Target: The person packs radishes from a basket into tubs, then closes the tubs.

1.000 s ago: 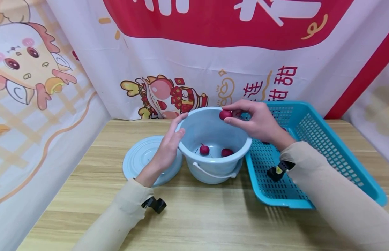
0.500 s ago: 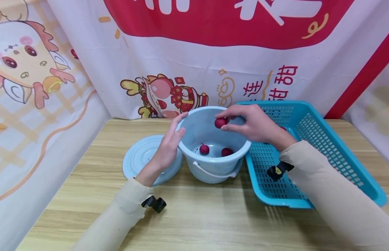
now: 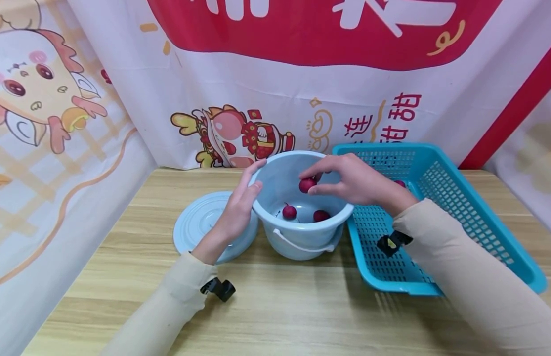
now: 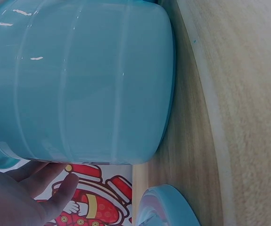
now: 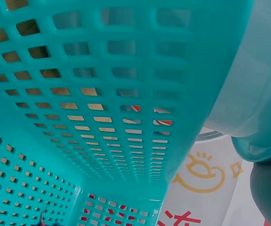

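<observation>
In the head view, my right hand (image 3: pixel 346 179) pinches a small red radish (image 3: pixel 307 185) between thumb and fingers, inside the mouth of a light blue bucket (image 3: pixel 302 242). Two more radishes, a left one (image 3: pixel 289 212) and a right one (image 3: pixel 321 215), lie on its floor. My left hand (image 3: pixel 237 207) holds the bucket's left rim, thumb over the edge and fingers along the outside. The left wrist view shows those fingers (image 4: pixel 60 195) by the bucket's wall (image 4: pixel 88 84). In the right wrist view, the held radish is out of sight.
A teal perforated basket (image 3: pixel 475 198) stands close against the bucket's right side, under my right forearm. One radish (image 3: pixel 400 183) shows in it. The round blue lid (image 3: pixel 199 217) lies on the wooden table (image 3: pixel 275 316) at left. A printed cloth (image 3: pixel 275 94) hangs behind.
My right hand has carried the radish from above the bucket's far right rim leftward and down into its mouth. The left hand and the bucket have stayed in place.
</observation>
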The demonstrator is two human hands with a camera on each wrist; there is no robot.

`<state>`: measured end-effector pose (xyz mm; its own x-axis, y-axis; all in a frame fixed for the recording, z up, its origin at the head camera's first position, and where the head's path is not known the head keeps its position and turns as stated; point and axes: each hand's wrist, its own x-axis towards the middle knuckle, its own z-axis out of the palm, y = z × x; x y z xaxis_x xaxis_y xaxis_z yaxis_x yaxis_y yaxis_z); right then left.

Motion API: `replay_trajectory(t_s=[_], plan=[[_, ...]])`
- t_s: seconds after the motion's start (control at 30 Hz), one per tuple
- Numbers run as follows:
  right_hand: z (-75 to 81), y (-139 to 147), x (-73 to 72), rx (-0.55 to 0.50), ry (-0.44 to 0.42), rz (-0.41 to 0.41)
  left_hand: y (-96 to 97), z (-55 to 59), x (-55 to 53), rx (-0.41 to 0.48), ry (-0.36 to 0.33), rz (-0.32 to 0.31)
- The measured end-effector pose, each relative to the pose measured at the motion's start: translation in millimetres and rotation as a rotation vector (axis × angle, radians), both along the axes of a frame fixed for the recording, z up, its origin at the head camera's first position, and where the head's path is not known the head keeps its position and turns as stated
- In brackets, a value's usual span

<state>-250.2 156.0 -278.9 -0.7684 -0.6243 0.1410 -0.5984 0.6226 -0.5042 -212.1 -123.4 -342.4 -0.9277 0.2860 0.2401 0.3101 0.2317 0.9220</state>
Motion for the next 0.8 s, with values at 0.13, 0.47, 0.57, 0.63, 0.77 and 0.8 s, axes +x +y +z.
replay_trajectory(t_s=[0.13,0.47,0.57,0.63,0.77,0.8], plan=[[1.2,-1.4,0.2,0.021,-0.001,0.022,0.0,0.4,0.4,0.004,0.002,0.0],[0.8,-4.0,1.5,0.054,0.005,0.032,-0.5,-1.1,0.4,0.004,0.003,0.0],[0.6,-4.5,2.2,0.062,0.013,0.03,0.0,-0.7,0.7,0.005,0.006,-0.001],[0.2,-4.5,2.2,0.067,0.02,0.032,0.4,-0.2,1.2,0.006,0.006,-0.001],[-0.7,-3.6,1.9,0.069,0.03,0.041,1.1,0.9,2.0,0.01,0.008,-0.003],[-0.8,-3.4,1.9,0.068,0.032,0.044,1.2,0.9,2.2,0.01,0.007,-0.002]])
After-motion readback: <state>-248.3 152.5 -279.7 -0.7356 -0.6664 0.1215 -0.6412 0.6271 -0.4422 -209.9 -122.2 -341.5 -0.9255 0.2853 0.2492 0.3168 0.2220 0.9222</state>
